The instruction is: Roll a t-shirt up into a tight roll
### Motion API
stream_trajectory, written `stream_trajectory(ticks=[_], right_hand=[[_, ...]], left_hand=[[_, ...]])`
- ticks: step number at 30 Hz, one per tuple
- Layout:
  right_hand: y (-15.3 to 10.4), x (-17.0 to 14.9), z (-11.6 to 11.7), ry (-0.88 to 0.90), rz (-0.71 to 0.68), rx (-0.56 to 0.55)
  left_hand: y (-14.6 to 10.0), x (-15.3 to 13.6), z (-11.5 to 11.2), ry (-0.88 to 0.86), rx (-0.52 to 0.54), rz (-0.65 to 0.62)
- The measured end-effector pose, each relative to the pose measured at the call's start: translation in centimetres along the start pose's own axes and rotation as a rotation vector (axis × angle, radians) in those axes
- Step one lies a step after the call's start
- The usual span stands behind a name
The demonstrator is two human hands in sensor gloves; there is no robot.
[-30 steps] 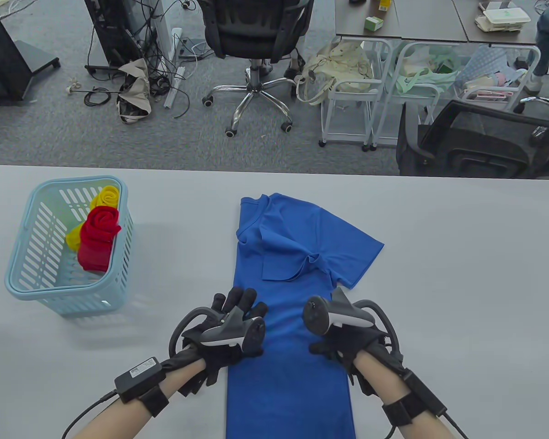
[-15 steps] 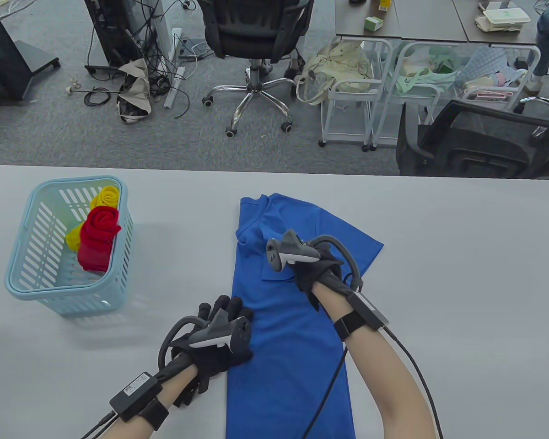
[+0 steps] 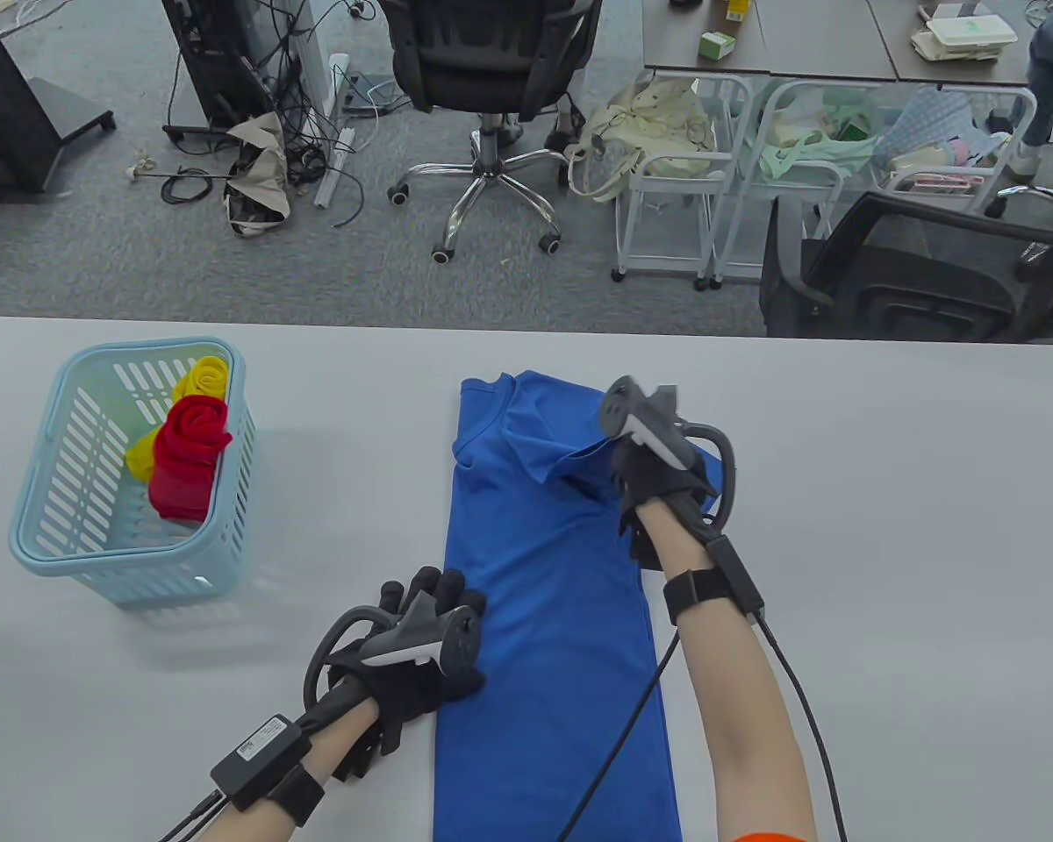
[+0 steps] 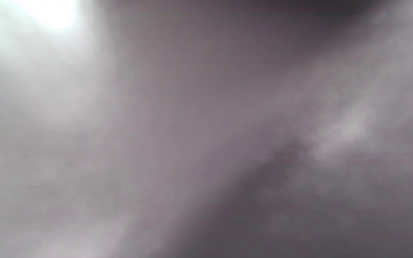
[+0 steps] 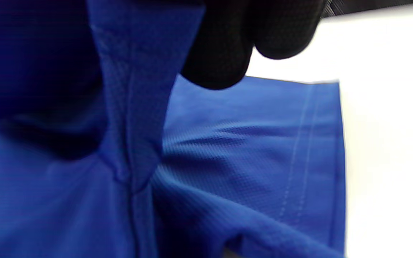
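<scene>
Table view: t-shirt [image 3: 553, 631] lies lengthwise, collar away; right hand [image 3: 658, 469] fingers pinch it (left hand [image 3: 412, 649] flat).

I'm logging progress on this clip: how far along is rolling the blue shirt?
Early. Done: the blue t-shirt lies folded into a long strip, with no rolled part anywhere. In hand: the right hand pinches the sleeve, lifting fabric, while the left hand rests on the strip's left edge. Left: tucking that sleeve, then all the rolling.
</scene>
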State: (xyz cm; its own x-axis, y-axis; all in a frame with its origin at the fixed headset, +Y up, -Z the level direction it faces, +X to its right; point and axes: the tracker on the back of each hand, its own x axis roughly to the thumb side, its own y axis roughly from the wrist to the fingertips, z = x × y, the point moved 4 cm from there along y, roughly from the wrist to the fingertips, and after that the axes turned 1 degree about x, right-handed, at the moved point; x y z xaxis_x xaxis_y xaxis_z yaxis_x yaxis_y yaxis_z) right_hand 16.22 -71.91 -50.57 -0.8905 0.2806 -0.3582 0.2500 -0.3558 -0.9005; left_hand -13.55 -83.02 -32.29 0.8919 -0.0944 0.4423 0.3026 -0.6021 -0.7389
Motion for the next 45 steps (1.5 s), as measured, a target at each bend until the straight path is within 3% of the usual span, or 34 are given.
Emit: stream_trajectory(ticks=[2,6,10,12,18,21,24,27,30,33,37,43,45], right_hand=[[0.4,-2.7,-0.5,0.117,0.077,-0.006],[1.2,-6.7,0.4,-0.012,0.239,-0.016],[1.3,-7.5,0.7,-0.176,0.311,-0.029],[0.8,-6.6,0.2,-0.153,0.246,-0.058],[-2.5,-0.7,-0.5,-0.213,-0.122,-0.142],[-4.2,1.7,1.3,-0.271,-0.28,-0.155],[-4.6,3.3,4.7,-0.338,-0.393,-0.022],[-2.7,2.3,7.2,-0.431,-0.309,0.109],[0.9,-1.0,8.2,-0.518,-0.14,0.285],[1.9,-2.1,7.4,-0.382,-0.07,0.257],[3.5,-4.1,6.5,-0.471,0.054,0.252],[4.2,-6.5,6.0,-0.308,0.105,0.288],[4.0,-7.5,4.7,-0.321,0.137,0.23]], left_hand=[[0.0,0.0,0.0,-0.001,-0.001,-0.004],[0.0,0.1,0.0,-0.005,-0.004,-0.012],[0.0,0.1,-0.1,-0.007,-0.006,-0.012],[0.0,0.1,0.0,-0.005,-0.007,-0.012],[0.0,0.1,0.0,-0.006,-0.009,-0.016],[0.0,0.0,-0.1,-0.001,-0.007,-0.018],[0.0,-0.1,-0.1,0.005,-0.006,-0.02],[0.0,-0.1,-0.1,0.004,-0.007,-0.02],[0.0,-0.1,-0.1,0.005,-0.01,-0.022],[0.0,-0.1,-0.1,0.005,-0.012,-0.025],[0.0,-0.1,-0.1,0.004,-0.013,-0.026],[0.0,-0.2,-0.1,0.0,-0.015,-0.027],[0.0,-0.2,-0.2,-0.002,-0.015,-0.03]])
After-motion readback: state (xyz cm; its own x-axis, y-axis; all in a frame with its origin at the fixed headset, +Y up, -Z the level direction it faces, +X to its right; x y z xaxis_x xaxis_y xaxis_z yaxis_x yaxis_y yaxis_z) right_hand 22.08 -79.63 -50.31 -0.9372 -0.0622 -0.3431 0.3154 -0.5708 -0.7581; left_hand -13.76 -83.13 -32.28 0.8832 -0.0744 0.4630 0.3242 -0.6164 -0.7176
